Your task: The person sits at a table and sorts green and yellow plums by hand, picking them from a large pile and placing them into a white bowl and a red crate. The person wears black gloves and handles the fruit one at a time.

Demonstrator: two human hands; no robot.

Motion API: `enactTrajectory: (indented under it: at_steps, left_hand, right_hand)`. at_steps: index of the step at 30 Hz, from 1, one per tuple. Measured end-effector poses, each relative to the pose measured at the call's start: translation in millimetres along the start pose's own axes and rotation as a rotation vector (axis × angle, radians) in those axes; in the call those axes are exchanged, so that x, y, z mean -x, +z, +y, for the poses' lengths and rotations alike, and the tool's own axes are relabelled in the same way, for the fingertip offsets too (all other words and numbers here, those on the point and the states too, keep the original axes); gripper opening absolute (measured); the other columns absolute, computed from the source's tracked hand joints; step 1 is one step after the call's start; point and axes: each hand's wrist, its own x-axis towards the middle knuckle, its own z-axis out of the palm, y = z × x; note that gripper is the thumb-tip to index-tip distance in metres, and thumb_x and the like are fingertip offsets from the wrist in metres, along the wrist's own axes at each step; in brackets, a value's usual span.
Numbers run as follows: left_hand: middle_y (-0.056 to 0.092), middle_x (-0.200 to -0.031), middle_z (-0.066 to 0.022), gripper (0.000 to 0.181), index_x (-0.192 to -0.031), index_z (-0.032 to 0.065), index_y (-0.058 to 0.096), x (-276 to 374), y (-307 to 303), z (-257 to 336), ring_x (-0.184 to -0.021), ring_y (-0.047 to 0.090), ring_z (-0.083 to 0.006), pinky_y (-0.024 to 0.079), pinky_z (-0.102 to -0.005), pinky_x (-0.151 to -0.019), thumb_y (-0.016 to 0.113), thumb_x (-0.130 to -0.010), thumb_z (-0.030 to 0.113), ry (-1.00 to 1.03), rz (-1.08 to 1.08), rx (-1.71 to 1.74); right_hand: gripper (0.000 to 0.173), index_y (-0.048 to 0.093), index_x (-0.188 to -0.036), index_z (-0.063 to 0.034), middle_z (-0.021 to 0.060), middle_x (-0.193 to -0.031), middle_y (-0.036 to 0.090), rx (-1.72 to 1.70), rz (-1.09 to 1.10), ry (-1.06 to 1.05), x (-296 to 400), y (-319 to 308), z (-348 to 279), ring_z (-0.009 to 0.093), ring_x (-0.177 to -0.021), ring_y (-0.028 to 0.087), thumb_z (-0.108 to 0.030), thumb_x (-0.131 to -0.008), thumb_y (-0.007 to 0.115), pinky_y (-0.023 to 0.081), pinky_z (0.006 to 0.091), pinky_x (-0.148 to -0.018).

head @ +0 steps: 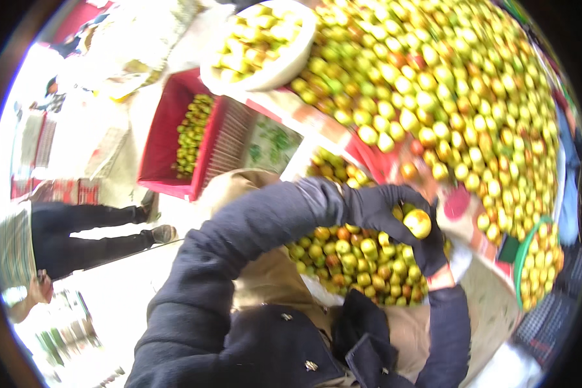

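Observation:
My left hand (376, 206), in a black glove, reaches in from the left with its fingers curved around fruit. Facing it, my right hand (431, 250), also in a black glove, closes from the other side, its wrist bare above the sleeve. Between them is a round yellow-green jujube-like fruit (417, 223), with more fruit partly hidden behind it. Below the hands, a heap of green, yellow and reddish fruits (359, 262) lies in front of my lap. Beyond the hands spreads a large pile of similar fruits (436, 102) on a red and beige cloth (315, 121).
A white tub (291, 72) of fruits stands at the pile's left edge. Beside it is a red-lined crate (157, 140) with small green fruits. At right sits a green-rimmed basket (520, 266) of fruits. A person (53, 237) in dark trousers stands at left.

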Motion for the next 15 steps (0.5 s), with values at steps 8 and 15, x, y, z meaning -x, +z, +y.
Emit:
enactTrajectory:
  at_steps: [8,15]
  left_hand:
    - [0.055,-0.130,-0.0202,0.064,-0.126,0.0082,0.056,49,-213,54,-0.121,0.053,-0.0342,0.045,-0.0412,-0.100,0.085,-0.072,0.029,0.250,1.276,-1.088]
    - [0.034,-0.147,-0.0311,0.090,-0.149,0.0144,0.035,40,-229,57,-0.134,0.036,-0.0496,0.029,-0.0476,-0.113,0.077,-0.076,0.046,-0.361,1.264,-1.411]
  right_hand:
    - [0.052,0.061,-0.124,-0.0082,0.0034,-0.106,0.068,-0.100,0.476,0.115,-22,-104,-2,0.015,-0.093,0.063,-0.051,-0.100,0.044,0.046,0.0283,-0.083]
    - [0.043,0.050,-0.138,-0.0043,0.0089,-0.135,0.055,0.340,0.658,-0.168,-58,-172,3,0.022,-0.123,0.051,-0.022,-0.099,0.057,0.040,0.0368,-0.102]
